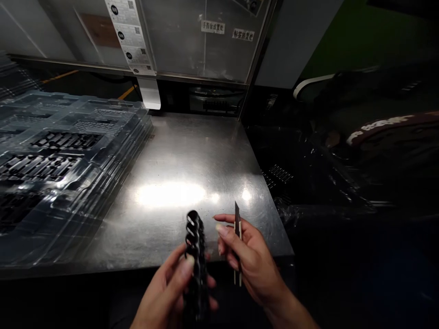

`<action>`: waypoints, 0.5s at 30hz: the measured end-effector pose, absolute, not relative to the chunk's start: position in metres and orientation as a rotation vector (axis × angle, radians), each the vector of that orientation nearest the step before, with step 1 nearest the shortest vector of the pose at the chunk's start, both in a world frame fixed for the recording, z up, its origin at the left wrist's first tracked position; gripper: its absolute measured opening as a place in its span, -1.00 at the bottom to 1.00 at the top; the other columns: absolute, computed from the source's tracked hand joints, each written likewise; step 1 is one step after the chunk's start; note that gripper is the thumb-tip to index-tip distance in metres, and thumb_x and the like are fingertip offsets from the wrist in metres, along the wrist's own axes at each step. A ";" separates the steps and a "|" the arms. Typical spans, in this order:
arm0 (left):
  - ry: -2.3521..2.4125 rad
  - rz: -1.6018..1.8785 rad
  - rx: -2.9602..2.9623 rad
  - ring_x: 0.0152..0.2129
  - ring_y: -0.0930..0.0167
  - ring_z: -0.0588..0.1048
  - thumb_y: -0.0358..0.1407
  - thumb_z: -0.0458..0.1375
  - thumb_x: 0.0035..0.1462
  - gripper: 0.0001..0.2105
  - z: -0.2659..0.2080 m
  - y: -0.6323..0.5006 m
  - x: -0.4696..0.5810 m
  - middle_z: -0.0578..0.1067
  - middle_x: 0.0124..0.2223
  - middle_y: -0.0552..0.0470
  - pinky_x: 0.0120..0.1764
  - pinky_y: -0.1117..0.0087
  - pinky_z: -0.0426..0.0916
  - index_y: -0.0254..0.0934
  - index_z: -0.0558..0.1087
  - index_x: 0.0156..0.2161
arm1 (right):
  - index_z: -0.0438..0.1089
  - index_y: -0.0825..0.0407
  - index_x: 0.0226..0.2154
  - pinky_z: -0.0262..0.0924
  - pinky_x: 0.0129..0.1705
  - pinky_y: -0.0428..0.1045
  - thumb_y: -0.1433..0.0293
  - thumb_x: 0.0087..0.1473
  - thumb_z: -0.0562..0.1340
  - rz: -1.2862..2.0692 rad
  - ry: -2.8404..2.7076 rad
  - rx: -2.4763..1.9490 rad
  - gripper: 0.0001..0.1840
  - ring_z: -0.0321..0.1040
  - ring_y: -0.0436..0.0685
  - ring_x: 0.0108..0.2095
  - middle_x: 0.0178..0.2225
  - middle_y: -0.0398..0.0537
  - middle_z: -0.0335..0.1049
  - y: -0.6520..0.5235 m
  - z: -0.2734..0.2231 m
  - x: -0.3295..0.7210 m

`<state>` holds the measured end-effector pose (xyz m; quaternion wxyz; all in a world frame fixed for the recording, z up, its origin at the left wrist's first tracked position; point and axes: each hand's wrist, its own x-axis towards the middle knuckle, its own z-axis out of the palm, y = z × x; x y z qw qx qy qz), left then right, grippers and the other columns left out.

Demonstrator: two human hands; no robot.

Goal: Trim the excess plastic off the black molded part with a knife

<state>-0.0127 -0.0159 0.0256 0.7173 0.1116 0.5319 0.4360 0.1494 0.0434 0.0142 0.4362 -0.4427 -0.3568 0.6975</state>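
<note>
One glossy black ribbed part (pixel 196 256), long and narrow with a row of curved ridges, stands nearly upright at the near edge of the metal table (pixel 192 155); its lower end fades into shadow and its ridges are too blurred to count. The left hand (pixel 174 283) is closed around it, thumb on the near face, fingertips showing past its right side. Beside it, apart from the part, the right hand (pixel 255 258) curls around one knife (pixel 237 214), blade up, the thumb hiding the handle's middle; thumb and index tips stand slightly apart. To the left, clear trays (pixel 132 107) are stacked, too many edges overlapping to count, with three clusters of black pieces (pixel 65 140) visible. To the right, a dark plastic sheet (pixel 318 183) is hard to make out. Two small labels (pixel 212 27) mark the panel (pixel 178 45) behind.
</note>
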 end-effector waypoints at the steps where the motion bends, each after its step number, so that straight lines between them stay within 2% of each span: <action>1: 1.200 0.999 0.216 -0.48 0.31 0.64 0.02 0.32 0.17 -0.50 0.030 -0.012 -0.014 0.67 -0.30 -0.09 -0.41 0.39 0.51 -0.25 0.53 0.09 | 0.51 0.02 0.01 -0.07 -0.58 -0.16 0.16 0.24 0.39 1.728 -0.958 -1.099 -0.62 0.06 -0.13 -0.63 -0.51 -0.21 0.38 0.039 0.016 0.150; 4: 1.237 1.110 0.138 -0.36 0.34 0.62 -0.07 0.36 0.16 -0.66 0.036 0.001 -0.017 0.64 -0.22 -0.01 -0.31 0.37 0.56 -0.24 0.58 -0.06 | 0.59 -0.02 -0.09 0.16 -0.44 -0.10 0.21 0.20 0.43 1.774 -1.124 -1.020 -0.73 0.25 -0.05 -0.54 -0.48 -0.18 0.41 0.025 0.023 0.149; 6: 1.255 1.111 0.108 -0.34 0.36 0.61 -0.09 0.38 0.14 -0.68 0.036 0.006 -0.018 0.62 -0.21 0.01 -0.31 0.40 0.55 -0.23 0.58 -0.09 | 0.62 -0.06 -0.13 0.22 -0.35 -0.05 0.24 0.16 0.45 1.808 -1.177 -0.970 -0.77 0.33 0.01 -0.47 -0.46 -0.17 0.41 0.019 0.026 0.148; 12: 1.195 1.098 0.147 -0.44 0.46 0.52 -0.06 0.37 0.15 -0.74 0.032 0.009 -0.012 0.54 -0.36 0.14 -0.39 0.47 0.47 -0.21 0.57 -0.22 | 0.63 -0.09 -0.12 0.16 -0.35 -0.02 0.21 0.11 0.48 1.815 -1.308 -1.030 -0.73 0.23 0.03 -0.44 -0.44 -0.18 0.36 0.017 0.026 0.145; 15: 1.216 1.073 0.161 -0.48 0.48 0.49 -0.04 0.38 0.14 -0.69 0.034 0.007 -0.007 0.51 -0.40 0.17 -0.47 0.51 0.41 -0.20 0.57 -0.14 | 0.60 0.00 -0.28 0.19 -0.35 -0.02 0.16 0.13 0.47 1.817 -1.283 -1.027 -0.75 0.27 0.04 -0.44 -0.46 -0.14 0.40 0.022 0.026 0.141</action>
